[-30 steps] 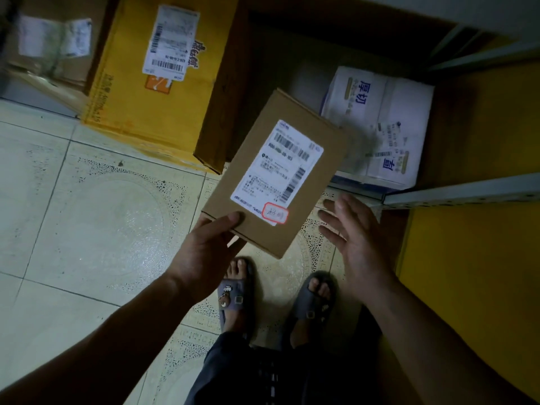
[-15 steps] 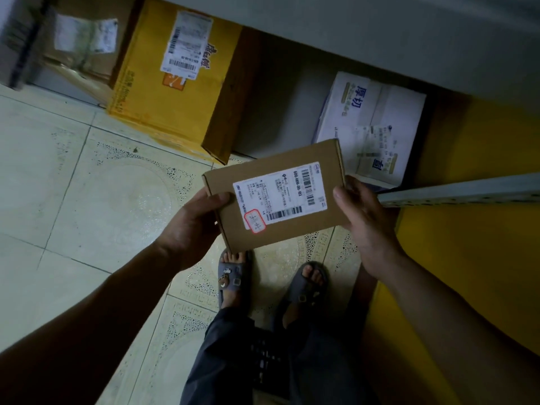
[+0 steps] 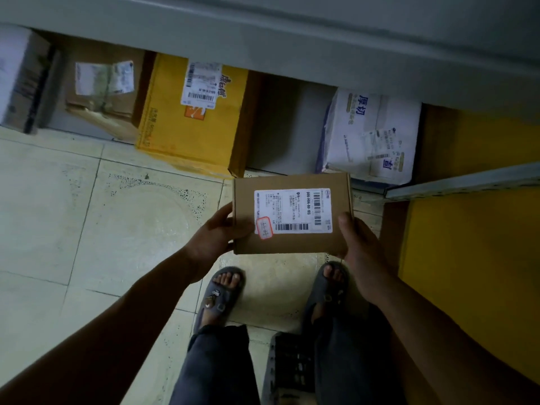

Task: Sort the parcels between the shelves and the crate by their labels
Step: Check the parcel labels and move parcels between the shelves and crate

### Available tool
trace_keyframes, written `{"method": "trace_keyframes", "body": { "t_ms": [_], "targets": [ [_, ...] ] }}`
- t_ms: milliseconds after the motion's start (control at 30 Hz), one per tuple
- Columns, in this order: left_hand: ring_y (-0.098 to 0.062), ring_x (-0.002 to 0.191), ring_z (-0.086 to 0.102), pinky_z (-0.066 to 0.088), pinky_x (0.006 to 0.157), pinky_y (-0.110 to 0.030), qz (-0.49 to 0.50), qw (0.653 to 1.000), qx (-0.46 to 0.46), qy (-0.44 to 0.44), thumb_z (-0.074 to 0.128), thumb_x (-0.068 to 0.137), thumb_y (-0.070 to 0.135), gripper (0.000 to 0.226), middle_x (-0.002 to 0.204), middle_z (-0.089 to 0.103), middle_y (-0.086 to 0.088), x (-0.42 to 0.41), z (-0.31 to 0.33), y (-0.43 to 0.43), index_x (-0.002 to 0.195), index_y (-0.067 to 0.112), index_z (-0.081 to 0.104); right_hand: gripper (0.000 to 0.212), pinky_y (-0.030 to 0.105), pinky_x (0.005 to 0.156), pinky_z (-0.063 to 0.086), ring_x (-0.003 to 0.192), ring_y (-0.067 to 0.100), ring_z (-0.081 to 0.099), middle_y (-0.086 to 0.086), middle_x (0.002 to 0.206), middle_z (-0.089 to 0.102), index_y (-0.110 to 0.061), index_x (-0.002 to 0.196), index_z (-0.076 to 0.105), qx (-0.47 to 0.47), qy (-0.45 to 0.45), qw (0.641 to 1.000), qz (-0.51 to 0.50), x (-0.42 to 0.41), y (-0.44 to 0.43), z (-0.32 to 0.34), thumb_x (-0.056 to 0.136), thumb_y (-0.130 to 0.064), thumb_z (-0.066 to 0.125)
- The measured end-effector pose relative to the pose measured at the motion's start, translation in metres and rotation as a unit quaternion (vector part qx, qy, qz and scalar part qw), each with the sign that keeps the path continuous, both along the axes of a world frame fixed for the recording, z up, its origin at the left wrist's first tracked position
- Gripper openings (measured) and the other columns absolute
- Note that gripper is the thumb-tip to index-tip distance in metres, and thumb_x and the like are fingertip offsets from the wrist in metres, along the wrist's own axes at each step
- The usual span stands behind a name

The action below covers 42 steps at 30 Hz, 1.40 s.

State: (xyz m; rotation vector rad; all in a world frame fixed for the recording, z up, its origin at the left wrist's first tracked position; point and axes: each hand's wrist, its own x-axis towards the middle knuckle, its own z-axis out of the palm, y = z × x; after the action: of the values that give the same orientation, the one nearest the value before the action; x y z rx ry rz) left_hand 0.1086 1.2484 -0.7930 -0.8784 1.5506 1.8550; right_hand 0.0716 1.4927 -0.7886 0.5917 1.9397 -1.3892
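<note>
Both hands grip one flat brown parcel (image 3: 292,213) level above the tiled floor (image 3: 87,214): the left hand (image 3: 214,239) clamps its left edge, the right hand (image 3: 355,244) its right edge, white label up. Four boxes sit under the far shelf (image 3: 263,30): white-and-dark box (image 3: 17,80), brown carton (image 3: 102,92), yellow carton (image 3: 190,118), white parcel (image 3: 371,135). A dark crate (image 3: 292,369) stands near the feet, contents unclear.

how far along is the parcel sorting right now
Done so far, it seems: a yellow box, a white box and a brown box already sit on the bottom shelf. In hand: the left hand and right hand hold a small brown parcel, label up, not yet placed. What remains beyond this parcel cannot be seen; only part of a dark crate shows by the feet.
</note>
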Motion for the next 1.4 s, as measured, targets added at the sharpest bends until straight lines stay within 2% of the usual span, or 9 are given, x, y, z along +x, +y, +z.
{"method": "trace_keyframes", "body": {
  "t_ms": [67,167,333,500,667,867,1033,1200,1400],
  "targets": [
    [-0.017,0.102,0.065,0.056,0.068,-0.023,-0.011,1.0,0.016,0.005,0.057,0.091,0.006,0.047,0.114,0.068,-0.002,0.003,0.0,-0.013,0.132,0.029,0.052,0.023,0.052,0.092,0.052,0.096,0.019,0.063,-0.014,0.097,0.062,-0.034,0.103,0.055,0.002,0.007,0.999,-0.041,0.007,-0.014,0.004,0.1,-0.049,0.037],
    [-0.018,0.104,0.066,0.056,0.07,-0.02,-0.019,0.999,0.038,0.018,0.057,0.091,0.004,0.048,0.118,0.067,-0.005,0.011,0.006,-0.038,0.131,0.031,0.053,0.035,0.02,0.068,0.055,0.097,0.013,0.063,-0.01,0.102,0.064,-0.023,0.117,0.055,0.006,0.024,0.997,-0.074,0.025,-0.039,0.016,0.1,-0.047,0.037],
    [-0.017,0.103,0.067,0.056,0.072,-0.02,-0.07,0.996,0.042,0.035,0.052,0.093,0.0,0.049,0.118,0.068,-0.005,0.013,0.016,-0.071,0.133,0.028,0.054,0.041,0.034,0.089,0.052,0.105,0.014,0.063,-0.002,0.114,0.067,-0.022,0.123,0.057,-0.014,0.009,0.986,-0.168,0.067,-0.071,0.024,0.099,-0.05,0.038],
    [-0.018,0.111,0.065,0.056,0.077,-0.022,-0.159,0.986,0.04,0.025,0.051,0.093,0.0,0.051,0.122,0.068,-0.001,0.022,0.015,-0.074,0.138,0.026,0.051,0.034,0.022,0.069,0.047,0.09,0.005,0.062,-0.01,0.101,0.067,-0.025,0.115,0.058,-0.013,-0.002,0.964,-0.266,0.114,-0.082,0.028,0.098,-0.048,0.04],
    [-0.009,0.11,0.065,0.054,0.077,-0.017,-0.25,0.967,0.049,0.012,0.05,0.093,0.001,0.051,0.122,0.068,0.009,0.038,0.013,-0.05,0.134,0.031,0.051,0.036,0.043,0.089,0.053,0.097,0.017,0.062,-0.006,0.102,0.065,-0.024,0.115,0.059,0.045,-0.033,0.939,-0.34,0.165,-0.071,0.02,0.098,-0.051,0.043],
    [-0.012,0.119,0.06,0.052,0.089,-0.027,-0.362,0.931,0.049,0.004,0.053,0.094,0.006,0.052,0.129,0.063,0.008,0.067,0.004,-0.016,0.139,0.031,0.048,0.019,0.061,0.097,0.046,0.107,0.033,0.063,-0.007,0.098,0.069,-0.031,0.101,0.061,-0.008,-0.036,0.886,-0.462,0.233,-0.058,0.025,0.101,-0.04,0.043],
    [-0.013,0.12,0.059,0.048,0.096,-0.033,-0.425,0.904,0.054,0.009,0.053,0.094,0.004,0.051,0.13,0.063,0.006,0.109,0.008,0.02,0.138,0.03,0.05,0.028,0.035,0.088,0.055,0.104,0.017,0.065,0.0,0.109,0.07,-0.023,0.11,0.059,-0.048,-0.014,0.851,-0.523,0.303,-0.043,0.022,0.101,-0.041,0.04],
    [-0.014,0.117,0.061,0.051,0.089,-0.028,-0.484,0.874,0.037,0.004,0.051,0.094,0.003,0.051,0.126,0.066,0.006,0.171,0.009,0.055,0.138,0.03,0.049,0.034,0.047,0.092,0.055,0.11,0.022,0.065,0.003,0.115,0.069,-0.021,0.118,0.058,-0.069,-0.014,0.807,-0.586,0.39,-0.03,0.018,0.099,-0.046,0.044],
    [-0.017,0.12,0.06,0.048,0.099,-0.038,-0.551,0.834,0.011,0.008,0.055,0.094,0.008,0.05,0.128,0.065,0.005,0.265,0.006,0.088,0.139,0.03,0.05,0.033,0.027,0.081,0.055,0.106,0.011,0.063,-0.005,0.115,0.068,-0.026,0.125,0.056,-0.067,-0.007,0.78,-0.622,0.509,-0.02,0.014,0.101,-0.043,0.041]
  ]
}}
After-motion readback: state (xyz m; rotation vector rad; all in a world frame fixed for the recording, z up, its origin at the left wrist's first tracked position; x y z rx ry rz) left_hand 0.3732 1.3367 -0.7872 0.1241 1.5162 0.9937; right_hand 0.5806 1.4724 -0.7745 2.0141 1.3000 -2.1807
